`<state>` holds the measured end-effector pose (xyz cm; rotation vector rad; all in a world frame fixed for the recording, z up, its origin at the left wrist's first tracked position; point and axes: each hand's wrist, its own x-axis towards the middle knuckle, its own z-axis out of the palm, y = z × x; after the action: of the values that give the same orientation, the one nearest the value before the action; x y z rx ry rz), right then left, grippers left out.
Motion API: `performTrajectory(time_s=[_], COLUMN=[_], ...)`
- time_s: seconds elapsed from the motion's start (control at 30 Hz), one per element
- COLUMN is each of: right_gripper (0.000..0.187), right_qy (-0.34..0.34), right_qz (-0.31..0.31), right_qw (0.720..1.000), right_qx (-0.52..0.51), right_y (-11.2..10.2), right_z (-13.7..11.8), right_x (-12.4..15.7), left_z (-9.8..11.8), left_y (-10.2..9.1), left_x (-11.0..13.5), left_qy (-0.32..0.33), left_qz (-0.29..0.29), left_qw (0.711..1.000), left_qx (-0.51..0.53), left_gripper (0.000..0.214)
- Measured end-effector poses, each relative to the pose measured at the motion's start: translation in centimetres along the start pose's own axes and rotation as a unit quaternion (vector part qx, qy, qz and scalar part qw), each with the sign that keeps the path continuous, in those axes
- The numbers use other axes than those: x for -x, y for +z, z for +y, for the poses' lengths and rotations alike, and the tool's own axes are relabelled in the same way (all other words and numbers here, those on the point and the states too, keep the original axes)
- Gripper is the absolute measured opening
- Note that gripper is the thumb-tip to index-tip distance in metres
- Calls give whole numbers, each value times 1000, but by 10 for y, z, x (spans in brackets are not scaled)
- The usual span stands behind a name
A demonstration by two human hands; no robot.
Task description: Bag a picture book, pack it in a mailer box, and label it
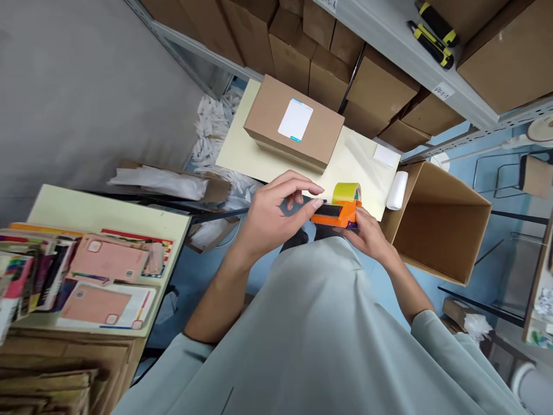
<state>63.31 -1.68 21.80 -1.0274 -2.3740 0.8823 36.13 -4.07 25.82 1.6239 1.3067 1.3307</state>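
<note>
My right hand (370, 233) grips an orange tape dispenser (332, 220) with a black top part, held above my lap near the table's front edge. My left hand (276, 213) has its fingers apart; its thumb tip is at the dispenser's left end, and I cannot tell whether it presses on it. A yellow-green roll of tape (344, 192) shows just behind the dispenser; whether it is fitted to it is unclear. Beyond my hands, a closed cardboard box (270, 112) with a white label (295, 119) lies on the pale tabletop (235, 153).
To the right stands an open cardboard carton (440, 222), with a white roll (397, 190) beside it. Shelves behind carry brown boxes (382, 80) and yellow-black utility knives (432, 43). At left, a side table (56, 204) bears pink envelopes (110, 259) and printed packets.
</note>
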Motion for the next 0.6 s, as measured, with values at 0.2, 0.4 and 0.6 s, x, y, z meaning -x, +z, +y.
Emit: performTrajectory(time_s=[0.2, 0.4, 0.6], right_gripper=[30, 44, 45], right_qy=[-33, -1, 42], right_qz=[-82, -185, -292], right_qw=[996, 983, 955], right_qx=[11, 16, 35], right_y=[-22, -37, -18], right_z=[30, 79, 135], right_x=[-7, -27, -44], left_z=[-17, -72, -151], left_y=[29, 84, 140], left_x=[4, 10, 29], left_qy=[-42, -122, -219], left_qz=[33, 150, 239], left_qw=[998, 978, 939], left_qx=[30, 72, 116], left_gripper=[16, 15, 15])
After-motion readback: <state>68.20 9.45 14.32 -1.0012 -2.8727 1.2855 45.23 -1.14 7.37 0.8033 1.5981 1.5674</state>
